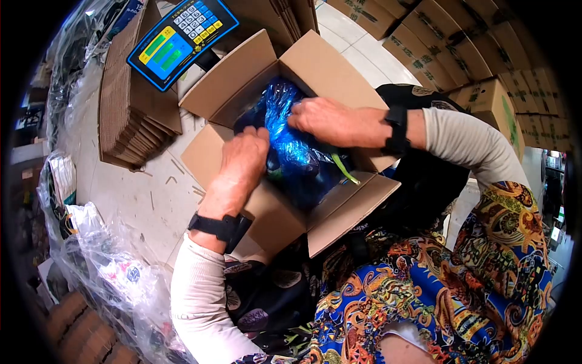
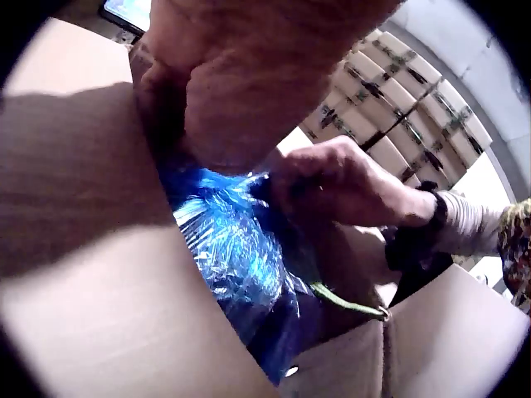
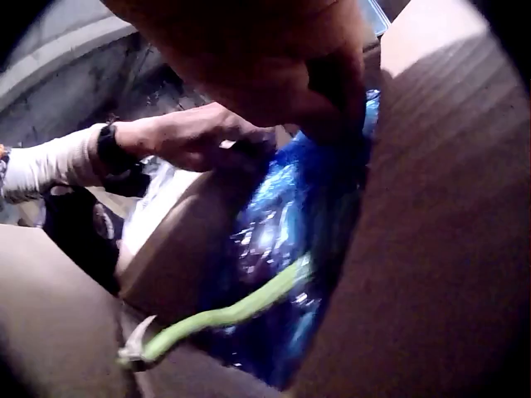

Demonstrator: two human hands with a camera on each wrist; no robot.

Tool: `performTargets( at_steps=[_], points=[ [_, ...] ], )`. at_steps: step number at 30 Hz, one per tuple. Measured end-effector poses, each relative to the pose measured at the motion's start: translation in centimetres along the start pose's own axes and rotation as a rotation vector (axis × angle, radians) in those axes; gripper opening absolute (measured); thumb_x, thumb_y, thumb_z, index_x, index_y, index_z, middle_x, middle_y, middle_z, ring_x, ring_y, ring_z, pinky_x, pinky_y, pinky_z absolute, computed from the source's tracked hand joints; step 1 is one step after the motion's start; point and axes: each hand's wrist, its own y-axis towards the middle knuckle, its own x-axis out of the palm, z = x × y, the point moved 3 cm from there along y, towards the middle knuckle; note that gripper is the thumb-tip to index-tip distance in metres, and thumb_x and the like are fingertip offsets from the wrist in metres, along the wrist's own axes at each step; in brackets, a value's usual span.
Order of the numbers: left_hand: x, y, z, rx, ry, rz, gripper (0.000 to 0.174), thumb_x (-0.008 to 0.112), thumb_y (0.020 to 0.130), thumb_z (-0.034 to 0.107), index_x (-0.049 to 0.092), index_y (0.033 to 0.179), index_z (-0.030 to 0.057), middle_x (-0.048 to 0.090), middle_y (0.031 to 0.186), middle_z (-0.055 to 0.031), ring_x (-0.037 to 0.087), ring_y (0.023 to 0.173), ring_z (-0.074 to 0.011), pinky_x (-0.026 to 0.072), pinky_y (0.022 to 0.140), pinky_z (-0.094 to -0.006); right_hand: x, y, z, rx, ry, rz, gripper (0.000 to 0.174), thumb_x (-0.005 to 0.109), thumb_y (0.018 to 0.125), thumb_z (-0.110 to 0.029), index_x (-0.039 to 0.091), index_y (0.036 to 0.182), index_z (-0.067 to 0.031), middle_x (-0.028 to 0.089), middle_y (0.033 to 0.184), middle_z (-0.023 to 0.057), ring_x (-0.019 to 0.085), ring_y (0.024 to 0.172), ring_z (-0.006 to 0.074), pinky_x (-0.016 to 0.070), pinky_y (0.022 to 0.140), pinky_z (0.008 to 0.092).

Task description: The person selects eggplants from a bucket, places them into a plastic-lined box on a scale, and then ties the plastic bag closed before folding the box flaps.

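An open cardboard box (image 1: 321, 60) holds a crinkled blue plastic bag (image 1: 294, 151), its top gathered upward. My left hand (image 1: 244, 156) grips the bag's gathered plastic on the left, fingers curled. From the other side my right hand (image 1: 327, 120) pinches the same plastic near its top. Out of the bag's lower right pokes a green stalk (image 1: 344, 168), seen larger as a long pale-green stem (image 3: 224, 317) in the right wrist view. Dark rounded shapes show through the film. In the left wrist view the blue bag (image 2: 236, 257) sits below both hands, whose fingertips are partly hidden.
A blue scale display with a keypad (image 1: 182, 42) stands beyond the box. Flattened cardboard stacks (image 1: 130, 115) lean at the left, beside clear plastic sheeting (image 1: 121, 267). Stacked printed cartons (image 1: 436, 45) fill the upper right. The box flaps (image 1: 351, 212) stick outward.
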Motion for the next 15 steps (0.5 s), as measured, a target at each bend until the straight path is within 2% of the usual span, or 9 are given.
performTargets(
  at_steps=[2,4,5,8,9,11,13,14,15],
  points=[
    [0.3,-0.9,2.0,0.104,-0.072,-0.102,0.023,0.056,0.073,-0.002,0.051,0.095,0.0043,0.059,0.091,-0.0175,0.063,0.082,-0.0396,0.0512,0.066,-0.0476,0.5,1.7,0.6,-0.019,0.029,-0.001,0.018,0.061,0.07,-0.002,0.06,0.087,-0.0014,0.061,0.089,0.0142,0.06,0.09,0.0342,0.0504,0.075,0.0426],
    [0.2,-1.4,4.5,0.175,-0.194,0.045,0.02,0.055,0.072,-0.003,0.051,0.09,0.004,0.058,0.088,-0.0164,0.062,0.082,-0.0379,0.05,0.066,-0.0471,0.7,3.0,0.2,-0.088,0.093,-0.033,0.018,0.061,0.069,-0.002,0.061,0.087,0.0002,0.061,0.091,0.0152,0.06,0.091,0.0358,0.0503,0.076,0.0429],
    [0.2,-1.1,5.0,0.177,-0.211,0.135,0.019,0.055,0.072,-0.003,0.052,0.089,0.0039,0.058,0.087,-0.0158,0.061,0.082,-0.0368,0.0496,0.068,-0.0462,1.1,3.6,-0.1,-0.045,0.189,-0.06,0.017,0.06,0.072,-0.002,0.064,0.089,0.0014,0.063,0.094,0.0157,0.06,0.091,0.0375,0.0502,0.079,0.0425],
    [1.1,-0.6,5.9,0.159,-0.251,0.388,0.015,0.055,0.071,-0.003,0.053,0.085,0.0038,0.056,0.084,-0.0143,0.059,0.083,-0.0336,0.0481,0.072,-0.0435,1.5,5.3,1.8,-0.094,0.505,-0.126,0.02,0.06,0.076,-0.003,0.067,0.094,-0.0002,0.065,0.1,0.0156,0.061,0.094,0.0361,0.0501,0.084,0.0401],
    [1.3,-0.4,6.2,0.153,-0.253,0.463,0.014,0.055,0.072,-0.003,0.054,0.084,0.0038,0.055,0.083,-0.0139,0.058,0.083,-0.0327,0.0475,0.073,-0.0425,1.7,5.0,2.2,-0.102,0.68,-0.155,0.022,0.06,0.079,-0.004,0.068,0.099,-0.0026,0.066,0.104,0.0144,0.062,0.096,0.0327,0.049,0.088,0.0368],
    [1.9,0.3,6.7,0.166,-0.26,0.591,0.009,0.054,0.072,0.002,0.055,0.08,0.0044,0.054,0.082,-0.0118,0.055,0.085,-0.0295,0.0452,0.076,-0.0397,2.4,5.1,2.5,-0.075,0.786,-0.256,0.026,0.059,0.079,-0.006,0.07,0.102,-0.0056,0.069,0.098,0.0142,0.064,0.093,0.0289,0.0495,0.084,0.0336],
    [2.1,0.6,7.1,0.208,-0.272,0.656,0.009,0.054,0.072,0.002,0.056,0.081,0.0044,0.054,0.084,-0.0121,0.056,0.087,-0.03,0.0453,0.077,-0.0397,2.7,5.3,2.8,-0.029,0.882,-0.375,0.027,0.057,0.076,-0.004,0.071,0.099,-0.0055,0.07,0.094,0.0118,0.064,0.089,0.0261,0.0491,0.081,0.0319],
    [2.2,0.6,7.2,0.227,-0.275,0.688,0.01,0.054,0.072,0.002,0.056,0.081,0.0044,0.054,0.084,-0.0123,0.056,0.087,-0.0303,0.0454,0.077,-0.0397,2.5,5.4,2.5,-0.112,0.81,-0.386,0.024,0.057,0.076,-0.003,0.07,0.097,-0.0042,0.068,0.094,0.0123,0.063,0.09,0.0269,0.0487,0.081,0.0331],
    [2.5,0.0,7.7,0.163,-0.292,0.59,0.011,0.056,0.07,0.001,0.057,0.081,0.0046,0.056,0.084,-0.0122,0.056,0.087,-0.0309,0.0461,0.079,-0.0404,2.3,5.5,2.2,-0.19,0.738,-0.393,0.021,0.057,0.076,-0.001,0.069,0.094,-0.003,0.067,0.094,0.0127,0.062,0.091,0.0278,0.0482,0.082,0.0343]
  ],
)
